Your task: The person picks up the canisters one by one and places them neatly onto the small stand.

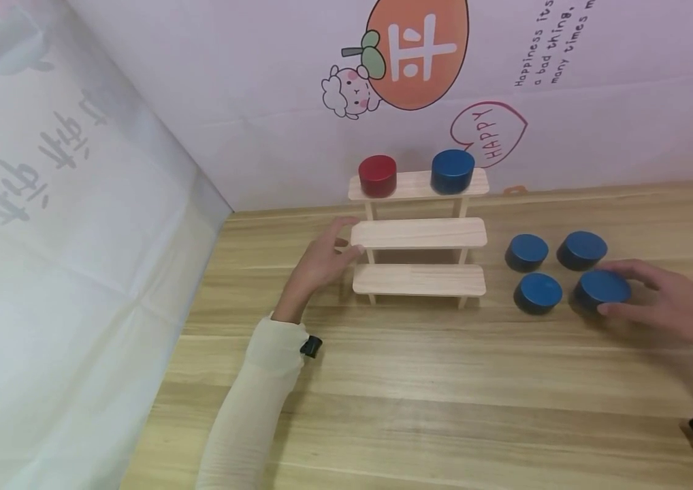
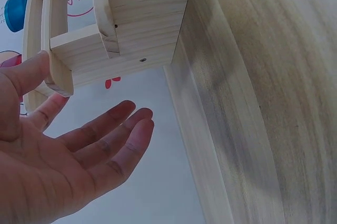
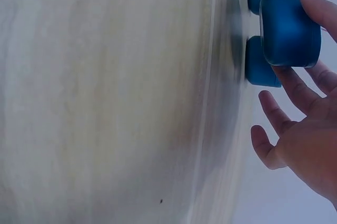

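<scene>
My left hand (image 1: 325, 258) is at the left end of a three-tier wooden display stand (image 1: 418, 233). Thumb and index finger pinch the end of its middle shelf, while the other fingers (image 2: 139, 134) stretch out free. On the top shelf stand a red round tin (image 1: 378, 177) at the left and a blue one (image 1: 453, 171) at the right. My right hand (image 1: 677, 303) holds a blue round tin (image 1: 602, 290) by its sides, between thumb and fingers. Its ring and little fingers (image 3: 260, 137) stay off the tin.
Beside the stand's right end, three more blue tins (image 1: 527, 252), (image 1: 582, 250), (image 1: 538, 293) stand on the wooden table (image 1: 420, 395), close to the held one. A printed white cloth (image 1: 248, 88) hangs behind the table, and another white sheet (image 1: 77, 272) borders its left side.
</scene>
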Motion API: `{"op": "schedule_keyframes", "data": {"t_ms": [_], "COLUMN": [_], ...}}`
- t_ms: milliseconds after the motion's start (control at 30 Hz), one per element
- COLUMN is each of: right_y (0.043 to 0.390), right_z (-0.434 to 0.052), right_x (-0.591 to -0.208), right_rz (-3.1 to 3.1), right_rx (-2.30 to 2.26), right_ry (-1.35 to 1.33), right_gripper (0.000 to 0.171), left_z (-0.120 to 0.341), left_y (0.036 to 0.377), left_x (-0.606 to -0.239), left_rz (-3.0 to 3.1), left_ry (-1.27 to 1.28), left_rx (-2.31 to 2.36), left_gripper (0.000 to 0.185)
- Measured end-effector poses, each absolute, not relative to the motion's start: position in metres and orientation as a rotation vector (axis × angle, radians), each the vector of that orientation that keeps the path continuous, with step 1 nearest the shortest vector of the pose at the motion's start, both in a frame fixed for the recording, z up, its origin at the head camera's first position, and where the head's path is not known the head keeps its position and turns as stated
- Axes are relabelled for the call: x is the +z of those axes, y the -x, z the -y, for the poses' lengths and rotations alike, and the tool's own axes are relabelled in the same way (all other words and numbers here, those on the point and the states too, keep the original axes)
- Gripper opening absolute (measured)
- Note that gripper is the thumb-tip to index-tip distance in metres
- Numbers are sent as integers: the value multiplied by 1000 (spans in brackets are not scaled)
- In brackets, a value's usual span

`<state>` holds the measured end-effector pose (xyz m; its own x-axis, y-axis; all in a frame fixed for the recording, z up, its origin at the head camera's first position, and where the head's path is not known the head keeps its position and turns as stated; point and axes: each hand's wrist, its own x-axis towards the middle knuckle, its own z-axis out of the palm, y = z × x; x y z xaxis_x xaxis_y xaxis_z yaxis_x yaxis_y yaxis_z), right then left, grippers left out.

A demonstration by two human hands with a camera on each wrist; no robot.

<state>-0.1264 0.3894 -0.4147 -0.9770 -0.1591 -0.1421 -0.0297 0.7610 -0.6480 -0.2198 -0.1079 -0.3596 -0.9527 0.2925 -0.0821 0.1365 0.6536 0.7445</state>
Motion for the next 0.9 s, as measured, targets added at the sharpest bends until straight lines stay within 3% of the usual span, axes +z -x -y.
{"op": "schedule_keyframes", "data": {"t_ms": [900], "right_y": [122], "right_z": [-376], "right_x": [-396], "right_rz": [-2806], "right_rx": [-1073], "right_ry": [138], "right_gripper": [70], "left_z": [107], "left_y": [219], "left_x": [-359], "left_rz": [-2681], "left_ry": [-312], "left_rx": [1175], "left_gripper": [55]}}
